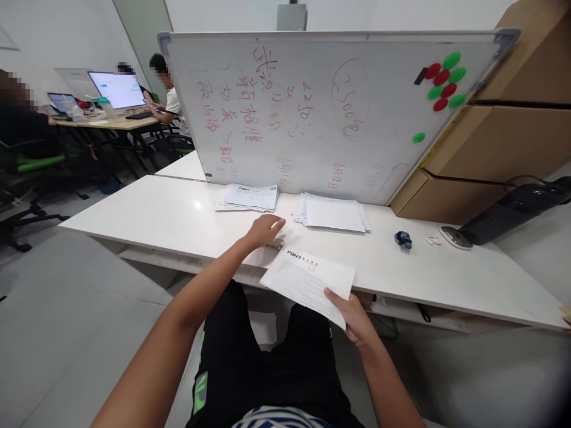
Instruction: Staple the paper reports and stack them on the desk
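Note:
My right hand (354, 318) grips the lower right corner of a printed paper document (307, 279), thumb on top and fingers underneath. The document is held tilted over the desk's front edge, with "PONY" printed at its top. Over the desk, just beyond the document's upper left corner, my left hand (266, 230) has its fingers stretched out to the right. Partly hidden beneath it lies a small greyish object (275, 244), whose kind I cannot make out. Behind the hands lie a left paper stack (252, 197) and a right paper stack (334, 214) topped by a blank sheet.
A whiteboard (312, 119) with red writing and magnets leans behind the white desk (156, 208). On the right are cardboard boxes (504, 137), a dark bottle (517, 208), a small blue item (403, 239) and white earbuds (432, 240). Several people sit at a far table (120, 123).

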Demonstrator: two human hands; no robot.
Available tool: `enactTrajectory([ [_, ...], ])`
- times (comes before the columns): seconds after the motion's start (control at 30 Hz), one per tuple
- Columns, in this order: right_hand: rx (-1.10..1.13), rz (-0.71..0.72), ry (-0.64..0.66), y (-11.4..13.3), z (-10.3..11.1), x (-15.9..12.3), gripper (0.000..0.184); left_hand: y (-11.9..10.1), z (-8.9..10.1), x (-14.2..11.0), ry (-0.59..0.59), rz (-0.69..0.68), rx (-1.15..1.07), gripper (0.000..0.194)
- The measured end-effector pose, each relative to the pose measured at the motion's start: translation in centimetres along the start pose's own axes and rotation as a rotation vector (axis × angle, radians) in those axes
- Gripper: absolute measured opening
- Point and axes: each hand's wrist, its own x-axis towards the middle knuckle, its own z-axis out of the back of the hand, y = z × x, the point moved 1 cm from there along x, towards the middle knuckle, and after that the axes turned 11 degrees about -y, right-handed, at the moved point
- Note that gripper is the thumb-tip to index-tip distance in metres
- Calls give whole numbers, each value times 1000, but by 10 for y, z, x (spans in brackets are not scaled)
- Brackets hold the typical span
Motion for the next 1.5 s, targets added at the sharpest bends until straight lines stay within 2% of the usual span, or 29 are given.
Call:
enactTrajectory([
  [0.07, -2, 6, -14, 0, -3, 1, 46, -2, -10, 5, -20, -4, 32, 52],
  [0.27, -33, 6, -13, -3, 0, 2, 47, 6, -32, 5, 55, 68, 47, 53],
  [0.57, -69, 7, -21, 0, -2, 4, 42, 11, -35, 5, 86, 28, 77, 50],
  [0.87, -98, 11, -30, 1, -10, 11, 46, 6, -32, 4, 115, 57, 71, 60],
  [1.03, -101, 47, -50, 5, -10, 16, 49, -7, -42, -2, 91, 23, 273, 62],
  [1.13, -116, 49, -76, 6, -9, 18, 49, -11, -46, -2, 95, 7, 315, 62],
  [1.37, -145, 55, -73, 5, -10, 11, 45, 3, -41, 6, 169, 151, 78, 71],
  [1.5, -222, 56, -76, 4, 6, 4, 50, 8, -37, 10, 166, 201, -31, 73],
])
